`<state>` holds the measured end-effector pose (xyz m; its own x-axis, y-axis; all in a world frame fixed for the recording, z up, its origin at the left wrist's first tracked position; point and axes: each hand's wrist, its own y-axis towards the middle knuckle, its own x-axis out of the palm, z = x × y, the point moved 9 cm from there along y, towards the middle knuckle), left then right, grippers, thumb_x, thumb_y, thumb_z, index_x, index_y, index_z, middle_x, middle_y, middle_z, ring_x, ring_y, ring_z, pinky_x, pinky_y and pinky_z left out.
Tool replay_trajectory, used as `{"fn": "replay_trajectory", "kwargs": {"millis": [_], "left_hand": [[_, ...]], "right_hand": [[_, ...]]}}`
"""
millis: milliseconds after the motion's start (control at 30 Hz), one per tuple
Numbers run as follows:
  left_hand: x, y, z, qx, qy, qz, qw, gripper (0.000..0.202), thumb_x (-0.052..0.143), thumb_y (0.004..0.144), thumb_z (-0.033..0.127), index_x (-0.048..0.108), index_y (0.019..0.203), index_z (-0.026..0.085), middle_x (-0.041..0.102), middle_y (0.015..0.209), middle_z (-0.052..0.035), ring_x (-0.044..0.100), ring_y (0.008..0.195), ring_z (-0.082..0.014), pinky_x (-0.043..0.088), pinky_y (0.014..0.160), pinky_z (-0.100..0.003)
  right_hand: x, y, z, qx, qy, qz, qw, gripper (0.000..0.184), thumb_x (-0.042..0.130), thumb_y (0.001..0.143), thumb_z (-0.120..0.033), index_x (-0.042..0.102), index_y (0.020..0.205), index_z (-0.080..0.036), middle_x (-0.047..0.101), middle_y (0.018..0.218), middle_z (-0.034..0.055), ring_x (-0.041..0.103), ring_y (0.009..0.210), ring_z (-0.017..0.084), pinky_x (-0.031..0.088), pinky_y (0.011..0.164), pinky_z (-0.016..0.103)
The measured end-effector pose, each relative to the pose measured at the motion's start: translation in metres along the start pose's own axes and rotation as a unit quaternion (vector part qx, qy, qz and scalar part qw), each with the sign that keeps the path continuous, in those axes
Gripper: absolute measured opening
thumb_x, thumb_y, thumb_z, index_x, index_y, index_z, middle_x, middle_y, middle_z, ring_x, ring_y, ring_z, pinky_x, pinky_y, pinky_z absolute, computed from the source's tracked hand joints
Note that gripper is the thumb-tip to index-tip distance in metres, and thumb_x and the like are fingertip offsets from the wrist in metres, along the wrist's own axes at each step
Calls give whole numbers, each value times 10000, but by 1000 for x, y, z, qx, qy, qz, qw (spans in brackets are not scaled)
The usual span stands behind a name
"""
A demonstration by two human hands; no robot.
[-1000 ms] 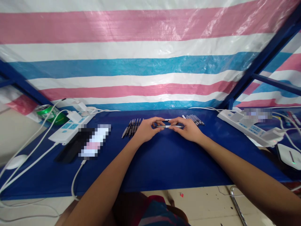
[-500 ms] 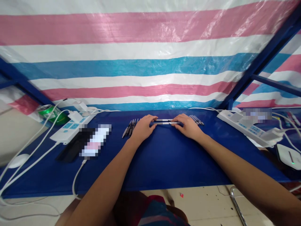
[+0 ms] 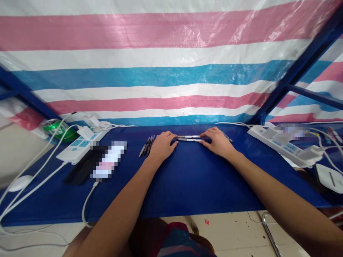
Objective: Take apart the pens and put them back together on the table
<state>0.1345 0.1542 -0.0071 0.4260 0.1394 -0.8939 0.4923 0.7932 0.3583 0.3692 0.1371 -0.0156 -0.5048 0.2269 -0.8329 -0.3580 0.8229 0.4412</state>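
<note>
Two slim pens lie side by side, crosswise between my hands: a far pen [image 3: 188, 136] and a near pen [image 3: 189, 140]. At their left ends, the fingers of my left hand [image 3: 163, 143] are closed on them. My right hand [image 3: 216, 141] grips the right ends between thumb and fingers. Both hands rest close to the blue tabletop. Left of my left hand is a group of dark pen parts [image 3: 146, 147], partly covered by that hand. Behind my right hand a few thin clear and dark pieces [image 3: 227, 137] show, mostly hidden.
On the left of the blue table [image 3: 198, 185] are a white power strip [image 3: 80, 144], a green can [image 3: 60, 130], and a phone [image 3: 110, 159] on a cable. Another power strip [image 3: 286, 148] and a white device [image 3: 331, 177] lie right. A striped sheet [image 3: 160, 76] hangs behind.
My right hand has shifted slightly right and away from me, now covering more of the thin pieces there. A longer stretch of the pens shows between my hands. My left hand has barely moved.
</note>
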Motion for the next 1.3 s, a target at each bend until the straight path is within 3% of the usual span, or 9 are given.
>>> {"fn": "replay_trajectory", "kwargs": {"millis": [167, 367, 567, 767, 900, 1100, 1300], "left_hand": [[3, 0, 0, -4, 0, -17, 1000, 256, 604, 1043, 311, 782, 1209, 233, 731, 1157, -95, 658, 1089, -274, 529, 991, -410], [5, 1, 1, -5, 2, -20, 1000, 240, 601, 1041, 304, 795, 1163, 231, 740, 1145, -90, 675, 1066, -264, 532, 963, -395], [-14, 1, -5, -31, 33, 23, 999, 256, 582, 1057, 342, 777, 1173, 222, 757, 1179, -95, 672, 1125, -284, 505, 992, -410], [-52, -4, -27, -98, 135, 29, 985, 317, 508, 1075, 358, 752, 1224, 219, 727, 1235, -132, 646, 1194, -327, 489, 1027, -447], [-74, -17, -56, -198, 178, -2, 964, 363, 502, 1058, 371, 689, 1320, 203, 693, 1293, -164, 656, 1189, -362, 523, 988, -464], [-70, -40, -92, -300, 176, -90, 933, 388, 506, 1020, 330, 648, 1337, 158, 670, 1311, -217, 694, 1155, -403, 555, 958, -507], [-57, -43, -107, -304, 160, -127, 931, 411, 549, 968, 307, 661, 1337, 165, 716, 1269, -219, 711, 1162, -397, 549, 971, -483]], "right_hand": [[4, 0, 8, 1, -2, -15, 1000, 151, 712, 961, -349, 807, 1056, -280, 799, 1074, 81, 663, 1079, 338, 543, 993, 551], [7, 3, 9, 8, 4, -3, 1000, 158, 702, 973, -343, 798, 1072, -265, 802, 1089, 87, 653, 1105, 342, 551, 979, 543], [9, 4, 10, 6, 0, 6, 1000, 128, 702, 985, -342, 785, 1036, -259, 800, 1083, 76, 647, 1100, 332, 548, 986, 530], [2, 4, 4, 0, -2, 18, 1000, 170, 676, 1000, -382, 779, 1055, -259, 796, 1079, 83, 649, 1096, 328, 543, 990, 530], [-13, 2, 6, 11, -15, 44, 999, 207, 603, 1032, -370, 775, 1055, -258, 800, 1044, 83, 651, 1070, 333, 527, 1005, 548], [-26, -1, 25, 54, -75, 66, 994, 255, 568, 1034, -376, 784, 1035, -240, 791, 1020, 114, 642, 1054, 359, 505, 998, 557], [-32, -5, 42, 91, -127, 69, 985, 288, 561, 1034, -395, 790, 1019, -220, 786, 1005, 138, 635, 1028, 367, 493, 978, 531]]}}
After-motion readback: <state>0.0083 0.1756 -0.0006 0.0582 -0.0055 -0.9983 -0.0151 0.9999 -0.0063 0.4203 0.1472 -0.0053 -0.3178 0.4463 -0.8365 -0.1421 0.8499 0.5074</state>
